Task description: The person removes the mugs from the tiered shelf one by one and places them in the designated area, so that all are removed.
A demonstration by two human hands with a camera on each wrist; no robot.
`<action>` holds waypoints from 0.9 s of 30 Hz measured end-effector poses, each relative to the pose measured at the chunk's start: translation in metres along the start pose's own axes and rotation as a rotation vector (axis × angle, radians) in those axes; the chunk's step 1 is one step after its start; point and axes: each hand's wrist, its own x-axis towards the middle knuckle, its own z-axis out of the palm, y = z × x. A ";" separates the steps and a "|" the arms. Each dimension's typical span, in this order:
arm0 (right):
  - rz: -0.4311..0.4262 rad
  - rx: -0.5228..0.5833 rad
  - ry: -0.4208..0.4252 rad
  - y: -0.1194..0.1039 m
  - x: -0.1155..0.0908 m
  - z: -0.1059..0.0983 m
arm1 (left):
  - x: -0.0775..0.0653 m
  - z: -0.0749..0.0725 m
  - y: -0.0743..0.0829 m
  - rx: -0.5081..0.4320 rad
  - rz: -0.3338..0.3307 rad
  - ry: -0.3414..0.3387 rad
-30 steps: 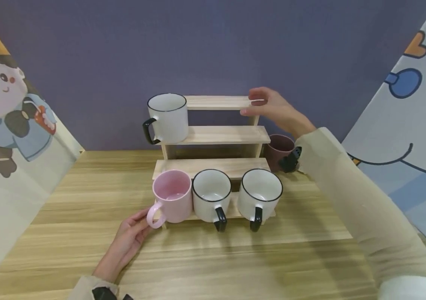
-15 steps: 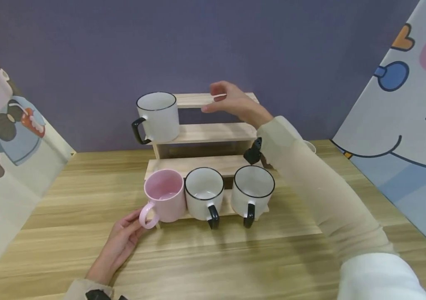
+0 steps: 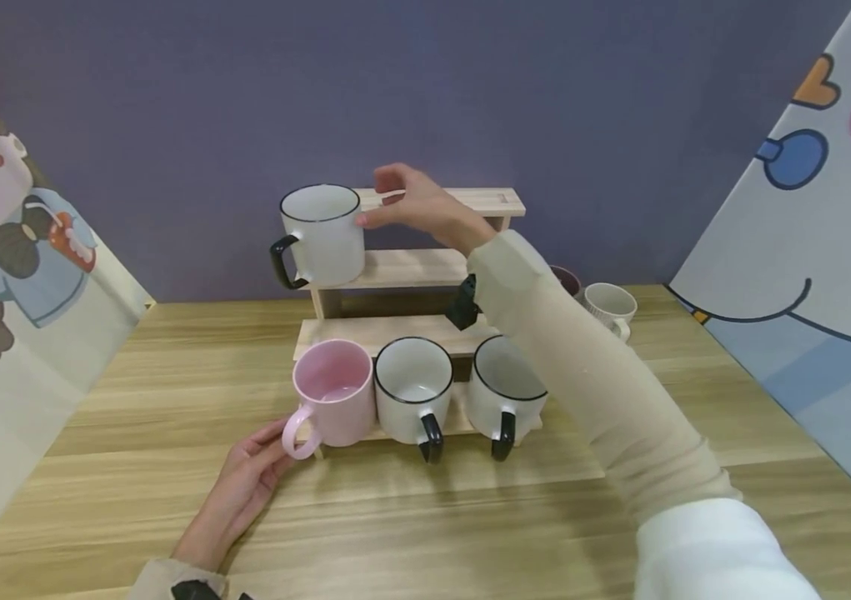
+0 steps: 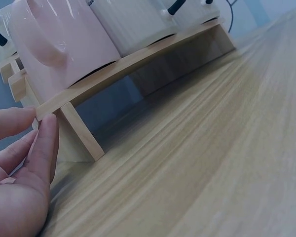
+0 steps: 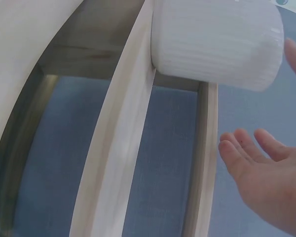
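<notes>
In the head view, a white mug (image 3: 333, 243) with a black rim and black handle stands at the upper left of a tiered wooden rack (image 3: 376, 333). My right hand (image 3: 425, 204) is just right of this mug, its fingers apart and loosely bent, thumb tip near the rim; the right wrist view shows its palm with nothing in it. My left hand (image 3: 241, 492) pinches the front left corner of the lowest shelf (image 4: 108, 74) between thumb and fingers. Directly above it sits a pink mug (image 3: 346, 408), beside two more white mugs (image 3: 404, 408) with black handles.
Behind my right forearm, a dark mug (image 3: 566, 282) and a pale ribbed mug (image 3: 608, 304) stand on the wooden table (image 3: 132, 433) right of the rack. A grey-blue wall (image 3: 425, 83) rises behind. Printed cartoon panels (image 3: 808, 250) flank both sides.
My right hand has moved left along the rack's top, from its right end to beside the upper white mug. The left hand stays at the shelf corner. The pale ribbed mug has come into view.
</notes>
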 end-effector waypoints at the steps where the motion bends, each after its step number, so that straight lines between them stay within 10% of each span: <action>1: -0.003 0.004 -0.002 -0.001 0.001 0.002 | 0.000 0.000 0.000 0.002 0.001 -0.002; 27: -0.034 0.104 -0.102 -0.014 0.020 0.036 | -0.002 0.001 -0.002 0.013 -0.004 -0.015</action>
